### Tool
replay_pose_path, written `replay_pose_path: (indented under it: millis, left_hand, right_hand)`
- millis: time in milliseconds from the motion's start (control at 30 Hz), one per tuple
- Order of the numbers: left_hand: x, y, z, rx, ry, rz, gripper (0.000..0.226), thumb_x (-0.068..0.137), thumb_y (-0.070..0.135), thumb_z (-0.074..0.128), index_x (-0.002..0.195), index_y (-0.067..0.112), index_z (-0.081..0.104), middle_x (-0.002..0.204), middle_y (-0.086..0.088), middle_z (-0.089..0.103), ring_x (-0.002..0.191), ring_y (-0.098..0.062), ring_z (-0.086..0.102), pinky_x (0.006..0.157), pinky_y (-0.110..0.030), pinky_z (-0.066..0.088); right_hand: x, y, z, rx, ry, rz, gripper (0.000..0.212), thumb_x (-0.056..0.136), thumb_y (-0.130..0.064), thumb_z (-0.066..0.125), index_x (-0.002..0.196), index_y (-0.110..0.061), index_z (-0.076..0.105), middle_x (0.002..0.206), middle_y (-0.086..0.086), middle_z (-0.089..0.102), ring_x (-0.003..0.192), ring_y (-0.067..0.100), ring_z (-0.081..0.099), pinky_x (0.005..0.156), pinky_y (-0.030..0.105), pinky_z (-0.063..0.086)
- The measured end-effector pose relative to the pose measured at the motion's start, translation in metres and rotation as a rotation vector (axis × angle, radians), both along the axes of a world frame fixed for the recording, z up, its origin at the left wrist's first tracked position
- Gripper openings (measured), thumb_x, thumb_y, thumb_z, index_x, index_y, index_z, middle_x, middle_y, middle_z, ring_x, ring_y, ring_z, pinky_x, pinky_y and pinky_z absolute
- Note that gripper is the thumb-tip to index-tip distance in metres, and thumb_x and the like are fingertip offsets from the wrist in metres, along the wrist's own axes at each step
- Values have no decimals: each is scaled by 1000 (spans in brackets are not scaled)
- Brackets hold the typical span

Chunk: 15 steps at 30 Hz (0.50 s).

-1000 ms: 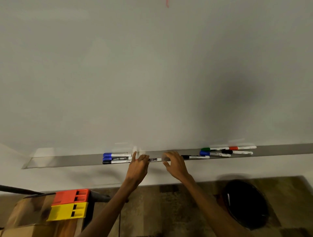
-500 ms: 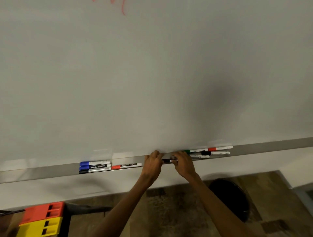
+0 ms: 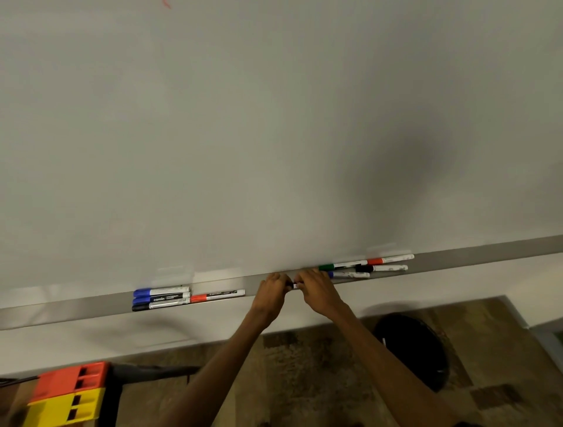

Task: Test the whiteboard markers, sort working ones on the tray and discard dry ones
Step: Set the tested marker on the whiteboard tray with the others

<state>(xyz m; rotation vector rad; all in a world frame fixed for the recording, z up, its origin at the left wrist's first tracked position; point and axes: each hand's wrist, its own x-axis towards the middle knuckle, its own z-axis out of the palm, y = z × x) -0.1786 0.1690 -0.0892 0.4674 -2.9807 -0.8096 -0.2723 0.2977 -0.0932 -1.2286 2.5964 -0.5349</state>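
Note:
Both hands meet just in front of the grey marker tray (image 3: 91, 307) under the whiteboard (image 3: 243, 137). My left hand (image 3: 272, 289) and my right hand (image 3: 315, 289) each grip one end of a black marker (image 3: 294, 285); only a short piece shows between the fingers. On the tray's left lie two blue-capped markers (image 3: 161, 295), a black-capped one (image 3: 158, 305) and a red-capped one (image 3: 217, 296). To the right lie a green marker (image 3: 341, 266), a red marker (image 3: 391, 259), a black marker (image 3: 380, 268) and a blue marker (image 3: 350, 275).
A round black bin (image 3: 414, 350) stands on the patterned carpet below the right arm. Orange and yellow plastic blocks (image 3: 67, 396) sit at the lower left. A faint red mark (image 3: 166, 3) shows at the top of the whiteboard.
The view has swung, shifting the tray and markers in frame. My hands have closed together on the black marker, which now shows less between them than half a second ago.

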Motion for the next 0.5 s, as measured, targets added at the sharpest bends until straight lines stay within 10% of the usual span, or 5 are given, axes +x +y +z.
replay_pose_path:
  millis: [500]
  left_hand:
    - [14,-30,72,-163,9,-296,31,96,6,41,125,9,52,121,-12,57,104,-30,57,87,-36,46]
  right_hand:
    - [11,3,75,-71,72,62,34,97,-43,44,100,-17,66,90,8,72,77,27,65,68,38,53]
